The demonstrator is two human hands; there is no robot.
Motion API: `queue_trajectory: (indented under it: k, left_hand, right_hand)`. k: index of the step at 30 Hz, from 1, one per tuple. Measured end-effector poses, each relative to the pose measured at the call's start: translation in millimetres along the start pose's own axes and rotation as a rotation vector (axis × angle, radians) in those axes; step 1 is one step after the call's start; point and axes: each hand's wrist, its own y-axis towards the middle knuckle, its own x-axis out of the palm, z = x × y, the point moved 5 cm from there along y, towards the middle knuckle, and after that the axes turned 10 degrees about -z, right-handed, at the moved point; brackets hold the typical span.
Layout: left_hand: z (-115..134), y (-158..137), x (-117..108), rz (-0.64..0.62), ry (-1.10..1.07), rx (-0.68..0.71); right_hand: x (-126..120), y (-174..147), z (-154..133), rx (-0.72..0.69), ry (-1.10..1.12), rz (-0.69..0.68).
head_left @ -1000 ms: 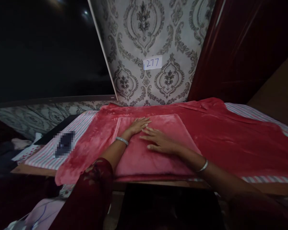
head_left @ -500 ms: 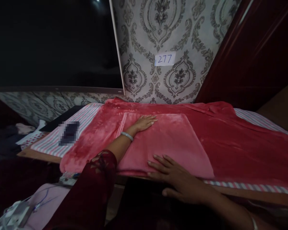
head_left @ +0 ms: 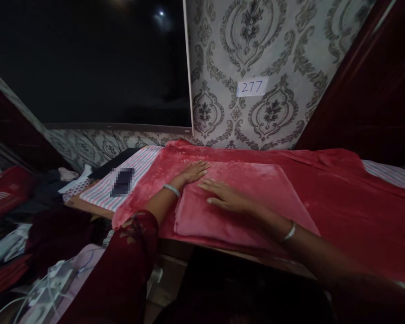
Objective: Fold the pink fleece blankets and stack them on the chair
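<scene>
2 hands [head_left: 195,171] [head_left: 228,196] over folded blanket [head_left: 268,189], near far-left corner.

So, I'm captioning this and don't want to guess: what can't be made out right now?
In the head view:
Dark item: what it is, masked by pixel blocks.
Folded pink cloth: part of its top, hidden by the right forearm.
Red blanket: right end, cut off by the picture's edge.
Screen: top, cut off likewise.

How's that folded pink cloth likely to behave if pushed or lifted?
The folded pink cloth would likely droop when lifted, given its soft, plush surface. It probably won't roll, since it lies flat. Pushing may wrinkle the creased red cloth beneath.
</scene>
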Motion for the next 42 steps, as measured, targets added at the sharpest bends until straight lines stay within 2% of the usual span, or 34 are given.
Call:
queue_trajectory:
  k: [3,6,9,14,19,22,24,27,30,33,35,38,42]
  left_hand:
    - [-12,1,11,0.053,-0.051,-0.002]
    - [-14,4,18,0.081,-0.057,0.02]
    - [-14,6,20,0.084,-0.053,0.035]
    - [-15,5,21,0.103,-0.073,0.015]
    - [-13,7,22,0.096,-0.046,0.007]
    - [-13,5,20,0.078,-0.029,-0.023]
    - [-10,2,15,0.046,-0.008,-0.039]
    - [0,-3,3,-0.031,0.04,-0.082]
    - [20,-3,-12,-0.059,0.098,-0.221]
    - [53,3,-22,-0.025,0.143,-0.258]
    - [73,9,-19,-0.022,0.164,-0.233]
    - [81,16,-7,0.009,0.189,-0.269]
    - [69,20,10,0.086,0.207,-0.293]
  right_hand:
    - [11,25,10,0.011,-0.057,-0.059]
    - [22,27,7,0.006,-0.093,-0.11]
    - [29,19,-6,-0.008,-0.084,-0.164]
    - [45,3,-39,-0.134,-0.071,-0.271]
    - [63,-18,-75,-0.193,0.001,-0.314]
    - [60,-32,-97,-0.242,0.165,-0.335]
    - [46,-41,-98,-0.244,0.232,-0.276]
    - [11,-56,-61,-0.103,0.151,-0.046]
    - [-29,-74,13,0.125,0.0,0.199]
    - [-62,-87,90,0.43,-0.144,0.3]
    - [-75,-93,127,0.663,-0.197,0.313]
    - [-75,-99,153,0.925,-0.237,0.296]
    - [-57,-102,157,0.991,-0.258,0.266]
